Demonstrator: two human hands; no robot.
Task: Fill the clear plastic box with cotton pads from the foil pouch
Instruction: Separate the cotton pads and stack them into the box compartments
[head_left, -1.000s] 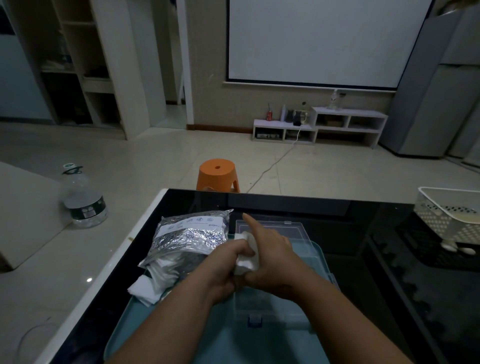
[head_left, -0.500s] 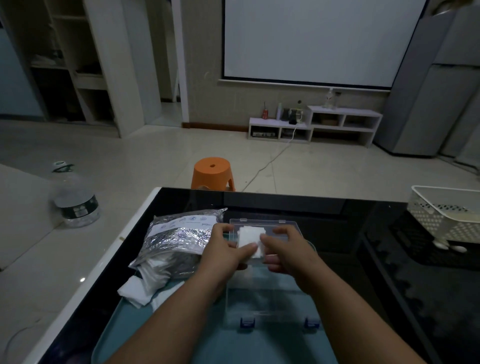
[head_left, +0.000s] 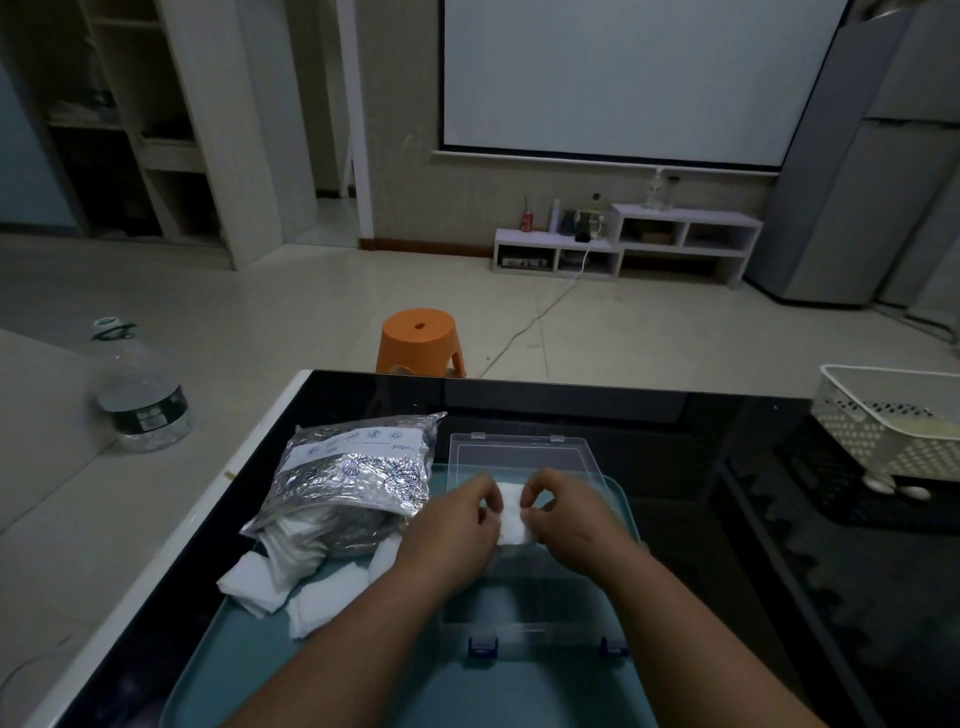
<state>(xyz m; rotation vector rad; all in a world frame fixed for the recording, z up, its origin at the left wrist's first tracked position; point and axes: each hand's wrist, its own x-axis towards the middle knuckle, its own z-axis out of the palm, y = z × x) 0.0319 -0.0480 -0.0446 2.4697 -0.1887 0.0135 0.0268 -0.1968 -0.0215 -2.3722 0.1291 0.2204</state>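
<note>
White cotton pads (head_left: 511, 512), a small stack, sit pinched between both hands: left hand (head_left: 457, 525) and right hand (head_left: 569, 512) clamp opposite ends, directly above the clear plastic box (head_left: 524, 618), lid open. Inside it looks empty. Foil pouch (head_left: 348, 483) lies left, on the teal tray (head_left: 363, 675), spilling loose pads (head_left: 280, 587).

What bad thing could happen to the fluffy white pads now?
Both hands, left hand and right hand, pinch a small stack of cotton pads above the open clear plastic box. If the pinch loosens, the stack might fan apart and land crooked or outside it. The loose pads spilling from the foil pouch lie close to the table edge, so a bump from the left arm could knock them to the floor.
</note>
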